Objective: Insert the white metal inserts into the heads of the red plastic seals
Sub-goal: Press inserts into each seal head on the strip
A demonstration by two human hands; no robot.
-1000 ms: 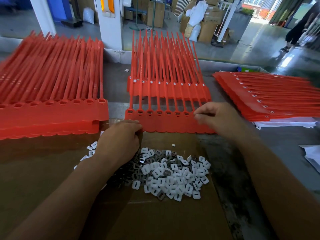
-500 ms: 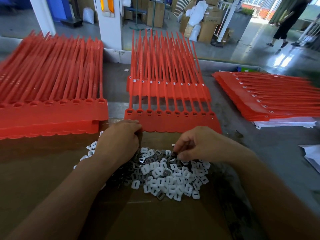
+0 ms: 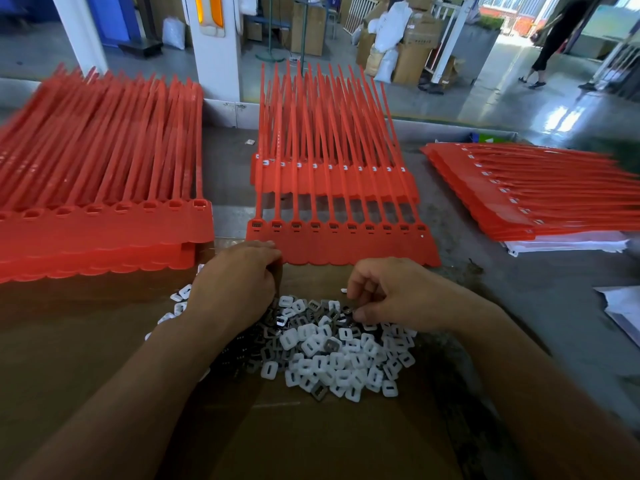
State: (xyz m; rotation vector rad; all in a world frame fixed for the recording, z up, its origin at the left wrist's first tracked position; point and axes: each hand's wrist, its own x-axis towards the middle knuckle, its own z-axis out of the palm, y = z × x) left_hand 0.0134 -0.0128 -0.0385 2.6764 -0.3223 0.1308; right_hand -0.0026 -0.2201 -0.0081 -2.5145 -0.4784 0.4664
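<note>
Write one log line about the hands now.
left hand: curled at seal strip corner | right hand: picking at insert pile | hold: unclear

The left hand [image 3: 235,282] hides its own fingertips and some of the inserts [image 3: 332,355] beneath it. Whether the right hand [image 3: 398,292] pinches one cannot be told. Left of both, the seal stack [image 3: 104,220] is cropped.

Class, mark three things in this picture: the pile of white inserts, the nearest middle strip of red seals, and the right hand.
pile of white inserts [image 3: 341,362], head view, on a white insert mid-pile.
nearest middle strip of red seals [image 3: 346,247], head view, on its flat tag band.
right hand [image 3: 398,292], head view, on its back.
</note>
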